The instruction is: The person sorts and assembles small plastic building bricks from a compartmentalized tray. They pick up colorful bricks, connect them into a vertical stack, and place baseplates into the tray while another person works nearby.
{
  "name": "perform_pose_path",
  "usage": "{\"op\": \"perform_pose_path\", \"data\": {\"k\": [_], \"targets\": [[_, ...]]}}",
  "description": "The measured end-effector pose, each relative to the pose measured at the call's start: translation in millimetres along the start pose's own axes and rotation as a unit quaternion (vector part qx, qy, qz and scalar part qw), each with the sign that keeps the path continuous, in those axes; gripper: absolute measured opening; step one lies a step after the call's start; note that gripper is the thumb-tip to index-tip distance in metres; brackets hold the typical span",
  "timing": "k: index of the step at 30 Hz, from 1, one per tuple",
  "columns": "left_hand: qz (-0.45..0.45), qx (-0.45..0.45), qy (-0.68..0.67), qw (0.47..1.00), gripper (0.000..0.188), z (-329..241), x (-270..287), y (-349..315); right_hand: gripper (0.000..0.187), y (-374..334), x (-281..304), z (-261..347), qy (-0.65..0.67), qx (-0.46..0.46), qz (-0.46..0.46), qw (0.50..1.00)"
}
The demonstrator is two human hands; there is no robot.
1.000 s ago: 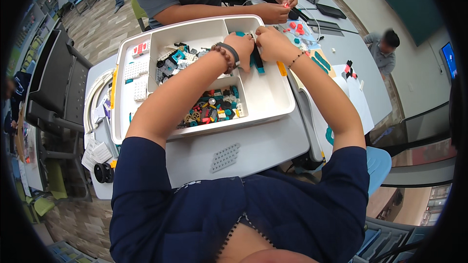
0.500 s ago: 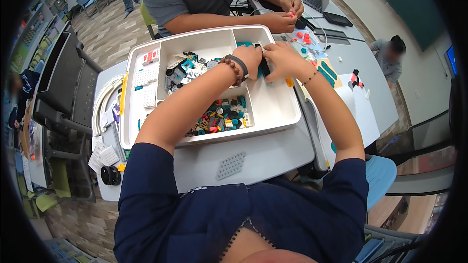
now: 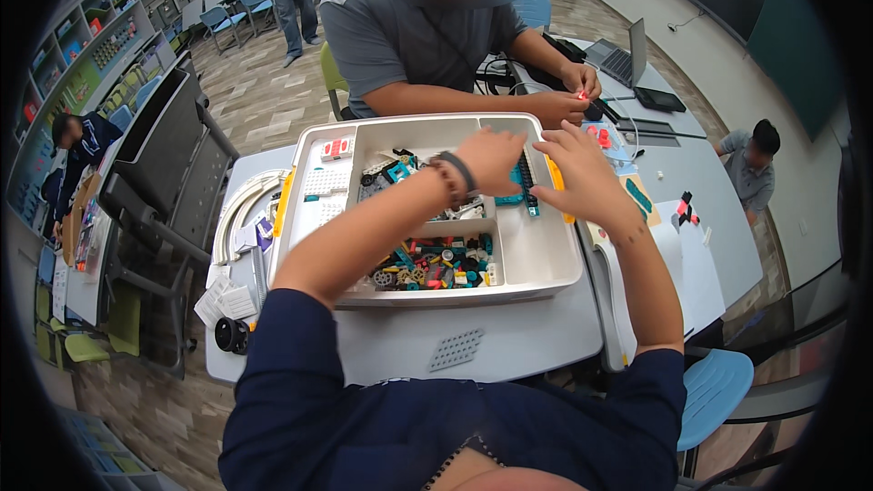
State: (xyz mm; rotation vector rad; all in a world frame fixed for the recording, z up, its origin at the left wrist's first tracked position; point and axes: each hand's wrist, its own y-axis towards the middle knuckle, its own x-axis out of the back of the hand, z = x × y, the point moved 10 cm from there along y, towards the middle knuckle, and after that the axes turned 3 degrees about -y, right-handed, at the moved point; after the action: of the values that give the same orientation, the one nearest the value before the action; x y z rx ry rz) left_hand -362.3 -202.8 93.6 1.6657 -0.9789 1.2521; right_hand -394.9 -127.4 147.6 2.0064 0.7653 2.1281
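Observation:
Both my hands are over the right side of a white sorting tray full of building pieces. My left hand hovers palm down above the divider, fingers apart, with nothing visible in it. To its right, my right hand is spread over the tray's right edge, thumb pointing inward, also holding nothing I can see. Between the hands, teal and black beams lie in the right compartment, partly hidden by my left hand. Grey, white and teal pieces fill the middle compartment. Mixed gears and small coloured pieces fill the near one.
A grey perforated plate lies before the tray. White curved tubes and a black wheel are at the left. Across the table a person handles small red pieces. A laptop and white paper are at the right.
My hands have moved apart and lifted from the right compartment, leaving more of the teal and black beams exposed. The whole view has shifted, so the tray sits lower and further right.

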Motion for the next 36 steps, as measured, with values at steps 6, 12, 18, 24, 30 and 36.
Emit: {"op": "perform_pose_path", "data": {"k": [6,12,18,24,30,36], "targets": [[-0.067,-0.049,-0.068,0.994,0.068,-44.7,123.8,-144.2,0.036,-74.6,54.6,137.1,0.284,0.165,0.129,0.936],[-0.011,0.069,-0.115,0.991,0.058,-48.2,122.4,-241.7,0.043,-119.5,-40.9,226.1,0.248,0.326,0.109,0.906],[-0.020,0.176,-0.165,0.970,0.051,-31.9,93.2,-300.6,0.042,-116.7,-86.5,226.3,0.192,0.287,0.088,0.934],[-0.078,0.212,-0.215,0.950,0.048,-29.5,68.7,-338.0,0.027,-118.9,-101.8,217.3,0.156,0.243,0.123,0.949],[-0.106,0.208,-0.261,0.937,0.045,-27.0,63.8,-336.6,0.020,-107.3,-49.9,153.0,0.508,-0.008,0.145,0.849],[-0.131,0.148,-0.314,0.929,0.036,-31.3,79.1,-292.8,0.039,-76.3,-7.3,35.4,0.781,-0.216,-0.038,0.584]]}}
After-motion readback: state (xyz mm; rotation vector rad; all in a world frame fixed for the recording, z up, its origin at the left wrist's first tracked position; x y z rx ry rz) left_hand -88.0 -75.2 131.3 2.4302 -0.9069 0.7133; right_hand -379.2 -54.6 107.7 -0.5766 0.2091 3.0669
